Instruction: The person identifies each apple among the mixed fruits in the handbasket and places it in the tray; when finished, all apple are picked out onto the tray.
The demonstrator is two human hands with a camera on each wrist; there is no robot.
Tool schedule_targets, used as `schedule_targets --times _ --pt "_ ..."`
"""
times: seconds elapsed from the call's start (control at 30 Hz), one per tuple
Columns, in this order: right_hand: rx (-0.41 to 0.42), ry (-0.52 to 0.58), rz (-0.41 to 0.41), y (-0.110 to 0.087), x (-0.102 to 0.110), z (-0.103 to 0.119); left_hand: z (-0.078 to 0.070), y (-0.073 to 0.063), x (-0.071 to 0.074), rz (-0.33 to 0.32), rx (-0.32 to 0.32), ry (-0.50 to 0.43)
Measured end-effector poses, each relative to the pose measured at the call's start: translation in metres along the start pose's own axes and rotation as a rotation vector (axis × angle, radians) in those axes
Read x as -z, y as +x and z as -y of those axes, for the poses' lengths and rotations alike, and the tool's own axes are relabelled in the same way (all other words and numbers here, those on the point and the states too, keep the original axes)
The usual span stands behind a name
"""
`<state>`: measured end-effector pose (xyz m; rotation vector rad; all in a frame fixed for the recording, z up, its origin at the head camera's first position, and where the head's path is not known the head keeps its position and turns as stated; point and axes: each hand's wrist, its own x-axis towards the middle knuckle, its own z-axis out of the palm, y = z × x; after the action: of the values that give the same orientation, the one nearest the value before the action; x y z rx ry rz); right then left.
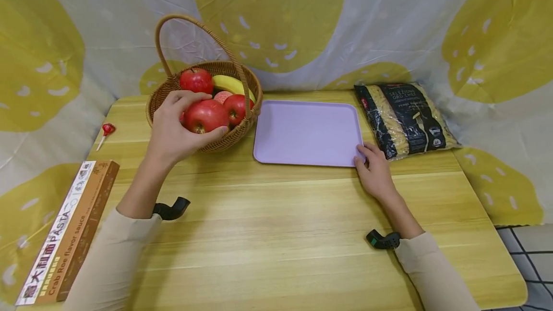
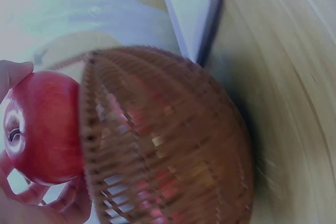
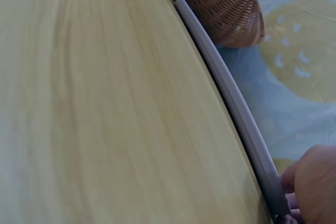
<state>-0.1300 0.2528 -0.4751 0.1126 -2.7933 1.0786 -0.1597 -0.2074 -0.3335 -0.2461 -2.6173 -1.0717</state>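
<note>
A large red apple is in the grasp of my left hand, thumb on one side and fingers on the other. That hand is over the front of a wicker basket. In the left wrist view the held apple shows its stem and overlaps the basket rim. Inside the basket are more red apples, a banana and a pinkish round fruit. My right hand holds the lilac tray at its front right corner, thumb and fingertips on the rim.
Right of the tray lies a bag of pasta. On the left are a lollipop and a long pasta box. The basket's tall handle arches above the fruit. A patterned curtain stands behind the wooden table.
</note>
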Motion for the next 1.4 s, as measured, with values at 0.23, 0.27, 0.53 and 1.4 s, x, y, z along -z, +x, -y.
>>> schedule_targets --times 0.23,0.27,0.53,1.4 --pt "0.033 0.007 -0.030 0.001 -0.004 -0.003 -0.020 -0.014 -0.007 0.017 -0.033 -0.091" --pt "0.033 0.007 -0.030 0.001 -0.004 -0.003 -0.022 -0.016 -0.009 0.028 -0.032 -0.106" --pt "0.023 0.001 -0.020 0.002 -0.005 -0.003 -0.036 -0.026 -0.036 0.167 -0.093 -0.180" --pt "0.016 0.004 -0.036 0.000 -0.007 -0.002 -0.026 0.025 -0.175 0.279 0.111 -0.167"
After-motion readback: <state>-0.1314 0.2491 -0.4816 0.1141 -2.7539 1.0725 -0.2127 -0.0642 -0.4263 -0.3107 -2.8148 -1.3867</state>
